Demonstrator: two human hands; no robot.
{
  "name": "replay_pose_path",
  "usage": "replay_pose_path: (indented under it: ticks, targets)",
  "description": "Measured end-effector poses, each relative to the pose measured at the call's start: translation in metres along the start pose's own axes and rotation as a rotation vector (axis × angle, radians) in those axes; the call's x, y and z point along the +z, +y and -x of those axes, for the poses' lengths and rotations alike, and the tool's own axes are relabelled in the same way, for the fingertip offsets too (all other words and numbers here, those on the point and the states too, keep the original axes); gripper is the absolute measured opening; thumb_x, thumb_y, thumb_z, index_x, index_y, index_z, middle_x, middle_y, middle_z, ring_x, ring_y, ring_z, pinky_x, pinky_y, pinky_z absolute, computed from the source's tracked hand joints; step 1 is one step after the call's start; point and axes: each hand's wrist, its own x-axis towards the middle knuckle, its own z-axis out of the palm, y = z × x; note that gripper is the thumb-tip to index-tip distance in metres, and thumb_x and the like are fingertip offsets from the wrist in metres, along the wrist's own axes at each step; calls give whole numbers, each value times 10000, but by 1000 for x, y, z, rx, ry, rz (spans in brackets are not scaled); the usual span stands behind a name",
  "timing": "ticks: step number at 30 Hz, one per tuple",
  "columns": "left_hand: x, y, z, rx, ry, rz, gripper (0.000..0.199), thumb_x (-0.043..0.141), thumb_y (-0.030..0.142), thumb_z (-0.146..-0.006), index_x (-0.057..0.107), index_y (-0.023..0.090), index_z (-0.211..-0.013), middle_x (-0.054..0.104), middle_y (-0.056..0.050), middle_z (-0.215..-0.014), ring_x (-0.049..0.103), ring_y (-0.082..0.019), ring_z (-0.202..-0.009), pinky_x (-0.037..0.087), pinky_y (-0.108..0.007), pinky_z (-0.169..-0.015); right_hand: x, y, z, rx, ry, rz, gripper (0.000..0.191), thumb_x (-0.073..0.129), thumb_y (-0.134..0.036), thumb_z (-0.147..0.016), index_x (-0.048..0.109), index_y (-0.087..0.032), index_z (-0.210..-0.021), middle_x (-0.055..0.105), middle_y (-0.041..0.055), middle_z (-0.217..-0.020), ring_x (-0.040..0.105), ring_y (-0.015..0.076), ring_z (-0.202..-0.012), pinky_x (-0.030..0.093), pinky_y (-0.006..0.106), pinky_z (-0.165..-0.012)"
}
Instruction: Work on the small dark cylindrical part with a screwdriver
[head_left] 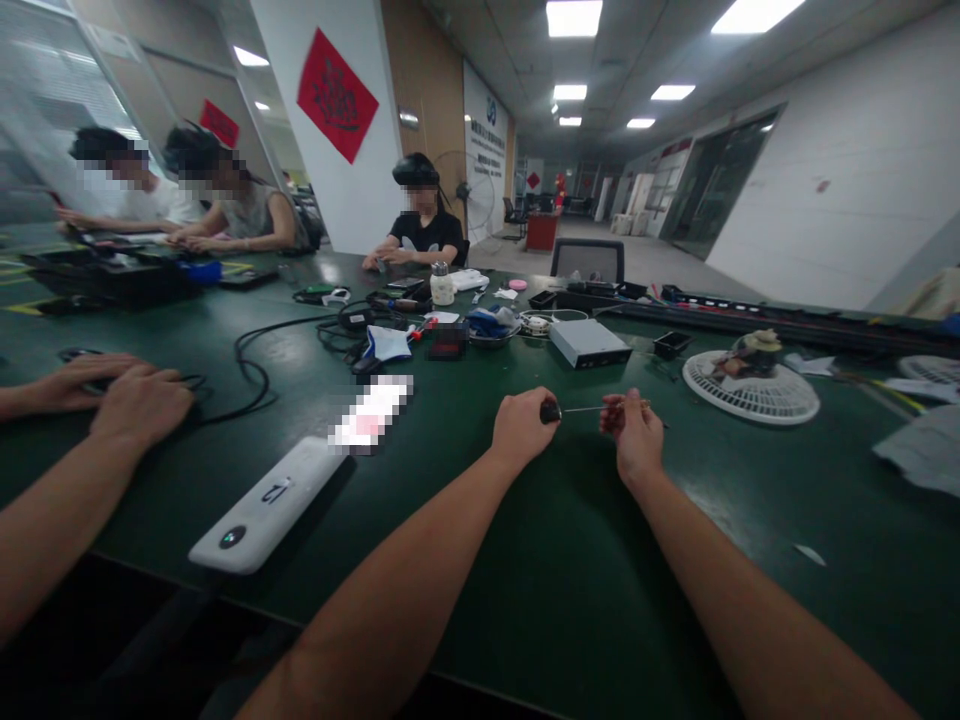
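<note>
My left hand (pixel 521 428) is closed around the black handle of a screwdriver (pixel 583 409), its thin metal shaft pointing right. Opposite its tip, my right hand (pixel 637 440) has its fingers pinched together over a small part, mostly hidden, with a brassy glint. Whether the tip touches that part is too small to make out. Both hands are held over the dark green table (pixel 570 540). Beyond them sits a grey box-shaped disc drive (pixel 590 343). To the right lies a round white fan grille (pixel 750 392) with a motor on it.
A long white device (pixel 270 505) lies left of my arms. Another person's hands (pixel 142 400) rest at the far left. Cables (pixel 244 350), a white jar (pixel 442 288) and a blue-white packet (pixel 388 343) spread across the back. A grey sheet (pixel 922 450) lies right. Several people sit beyond.
</note>
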Motion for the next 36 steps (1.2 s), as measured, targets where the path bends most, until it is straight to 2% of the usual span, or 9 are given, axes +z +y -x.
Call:
replay_pose_path:
  ticks: [11, 22, 27, 30, 36]
  targets:
    - [1, 0, 0, 16, -5, 16, 228, 799, 250, -836, 725, 246, -1051, 796, -32, -1056, 728, -254, -1014, 528, -425, -991, 2, 0, 2, -8, -66, 83, 573, 680, -778, -819, 685, -205, -802, 657, 23, -651, 634, 171, -580, 478, 288, -523]
    - [0, 2, 0, 25, -17, 13, 193, 777, 253, -839, 731, 243, -1026, 795, -30, -1038, 725, -255, -989, 540, -421, -962, 5, -4, 4, 0, -63, 69, 590, 731, -775, -782, 719, -188, -835, 697, 43, -691, 671, 177, -605, 491, 278, -513]
    - [0, 2, 0, 31, -25, 17, 185, 771, 247, -844, 733, 245, -1025, 798, -29, -1045, 728, -252, -990, 538, -417, -968, 5, -5, 5, 20, -54, 38, 594, 752, -772, -763, 719, -180, -795, 692, 44, -652, 677, 179, -598, 486, 271, -507]
    - [0, 2, 0, 33, -23, 15, 177, 758, 241, -853, 734, 244, -1028, 800, -28, -1049, 730, -249, -986, 537, -411, -964, 5, -5, 5, 26, -58, 27, 575, 780, -740, -755, 741, -174, -842, 729, 53, -699, 690, 180, -609, 491, 268, -511]
    - [0, 2, 0, 36, -19, 6, 195, 772, 231, -835, 738, 240, -1027, 802, -25, -1057, 732, -244, -994, 530, -398, -966, 5, -4, 4, 39, -50, 2, 579, 791, -747, -735, 733, -173, -789, 707, 39, -640, 669, 164, -581, 480, 250, -498]
